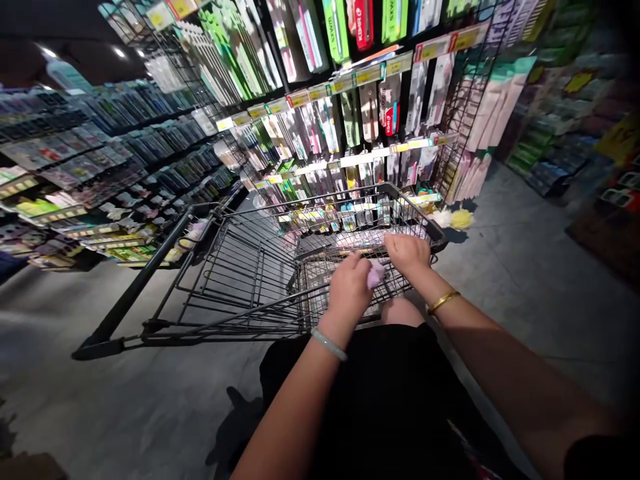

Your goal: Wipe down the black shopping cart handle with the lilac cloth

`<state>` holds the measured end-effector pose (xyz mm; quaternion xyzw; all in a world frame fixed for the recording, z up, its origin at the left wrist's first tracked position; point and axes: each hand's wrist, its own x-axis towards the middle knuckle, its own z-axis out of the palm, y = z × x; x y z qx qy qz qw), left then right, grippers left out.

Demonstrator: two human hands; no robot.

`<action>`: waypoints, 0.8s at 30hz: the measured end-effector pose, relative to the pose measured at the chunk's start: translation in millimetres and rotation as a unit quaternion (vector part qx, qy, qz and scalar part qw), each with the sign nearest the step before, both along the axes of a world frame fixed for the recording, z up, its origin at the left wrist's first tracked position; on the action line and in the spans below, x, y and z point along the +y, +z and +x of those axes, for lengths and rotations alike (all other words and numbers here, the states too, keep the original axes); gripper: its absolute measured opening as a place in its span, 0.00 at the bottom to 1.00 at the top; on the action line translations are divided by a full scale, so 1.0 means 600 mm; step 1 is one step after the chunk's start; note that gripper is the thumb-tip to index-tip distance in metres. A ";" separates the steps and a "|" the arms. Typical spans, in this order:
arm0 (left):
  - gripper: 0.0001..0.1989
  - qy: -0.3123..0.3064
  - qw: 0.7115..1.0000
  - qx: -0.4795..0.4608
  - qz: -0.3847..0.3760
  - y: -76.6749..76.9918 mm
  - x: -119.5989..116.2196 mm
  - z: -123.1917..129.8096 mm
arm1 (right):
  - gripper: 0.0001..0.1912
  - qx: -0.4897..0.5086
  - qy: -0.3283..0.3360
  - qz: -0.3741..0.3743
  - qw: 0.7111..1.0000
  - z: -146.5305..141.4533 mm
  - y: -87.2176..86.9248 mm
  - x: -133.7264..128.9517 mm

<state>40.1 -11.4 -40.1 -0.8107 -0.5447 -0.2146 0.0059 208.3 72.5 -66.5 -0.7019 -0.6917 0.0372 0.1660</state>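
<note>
A black wire shopping cart (255, 267) stands in front of me, its push handle at the left. My left hand (350, 283), with a pale bangle at the wrist, is closed over the cart's near side rail. A small fluffy light-purple item (375, 273) shows beside its fingers, and the hand seems to grip it. My right hand (407, 253), with a gold bangle on the wrist, is closed at the front end of the cart; what its fingers hold is hidden.
A rack of packaged toothbrushes (350, 120) rises just beyond the cart. More stocked shelves (140, 133) run along the left. White and yellow fluffy items (461, 219) hang low at the rack's right corner. Grey floor (515, 267) lies to the right.
</note>
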 end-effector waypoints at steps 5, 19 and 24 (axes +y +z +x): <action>0.07 0.043 0.998 0.000 -0.036 0.004 0.001 -0.020 | 0.34 -0.033 0.007 0.011 0.999 -0.001 -0.008 -0.003; 0.15 0.050 0.998 -0.023 0.002 -0.010 -0.035 -0.045 | 0.33 -0.083 -0.006 0.072 0.994 0.006 -0.041 0.003; 0.17 0.099 0.993 -0.045 0.036 -0.017 -0.067 -0.108 | 0.33 -0.077 -0.003 0.066 0.995 0.015 -0.041 0.005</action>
